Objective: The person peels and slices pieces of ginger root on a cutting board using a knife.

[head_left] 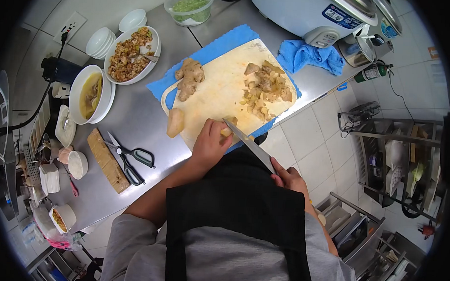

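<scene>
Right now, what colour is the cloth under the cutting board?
Blue: the cloth shows best in the head view.

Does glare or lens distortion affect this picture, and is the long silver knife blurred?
Head view: fisheye distortion, black corners; head view: pale glare on grey steel counter near dark-handled scissors; head view: long silver knife shows no strong blur.

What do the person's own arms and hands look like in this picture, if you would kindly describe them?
The left hand and right hand are both bare and ungloved. Grey fabric sleeves leave the forearms uncovered, and a black apron is worn over the matching grey shirt.
</scene>
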Available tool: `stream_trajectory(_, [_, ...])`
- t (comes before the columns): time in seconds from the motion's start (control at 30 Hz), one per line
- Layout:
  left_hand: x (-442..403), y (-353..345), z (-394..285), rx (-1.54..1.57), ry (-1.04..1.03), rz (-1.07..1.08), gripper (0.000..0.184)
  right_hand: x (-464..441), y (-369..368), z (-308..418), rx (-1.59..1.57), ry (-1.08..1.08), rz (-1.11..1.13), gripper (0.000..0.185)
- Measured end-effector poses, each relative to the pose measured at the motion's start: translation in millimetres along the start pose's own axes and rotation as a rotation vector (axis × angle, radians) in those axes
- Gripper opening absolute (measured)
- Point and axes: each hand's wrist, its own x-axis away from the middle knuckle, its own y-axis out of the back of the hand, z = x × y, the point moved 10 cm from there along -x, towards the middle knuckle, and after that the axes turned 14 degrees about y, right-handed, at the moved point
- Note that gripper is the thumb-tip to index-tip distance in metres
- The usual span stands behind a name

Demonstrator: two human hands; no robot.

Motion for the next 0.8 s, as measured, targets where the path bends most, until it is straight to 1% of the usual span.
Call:
stream_trajectory(0.23, [-0.1, -0.2, 1.1, -0.027, 0.005, 0.006, 0.036, 0.0, -1.4, -4.1, 0.023, -0.013, 0.013, 0.045])
stream_trajectory(0.3, [1.6, -0.7, -1.8, -0.055, -0.058, -0.013, 0.036, -2.1, 1.9, -1.0, 0.079, -0.002, -0.010, 0.046])
stream_trajectory(0.43, [1.2, -0.8, -0.2, -0.032, -0.062, -0.022, 0.036, -5.3, 0.5, -2.5, 0.103, -0.002, -0.003, 0.046])
stream_trajectory(0.53, [1.0, -1.5, -1.3, -0.070, -0.053, -0.012, 0.041, -9.6, 0.1, -0.1, 0.123, 0.020, -0.021, 0.046])
stream_trajectory(0.63, [1.6, -1.2, -6.2, -0.112, -0.101, -0.034, 0.041, -17.8, -3.3, 0.5, 0.155, 0.007, 0.029, 0.047])
stream_trajectory(0.7, [2.9, 0.6, -7.8, -0.123, -0.137, -0.063, 0.035, -22.9, -3.9, 2.0, 0.137, -0.010, 0.065, 0.047])
stream_trajectory(0.8, [2.1, 2.0, -9.6, -0.104, -0.132, -0.054, 0.034, -31.5, -1.9, 4.6, 0.092, 0.016, 0.077, 0.046])
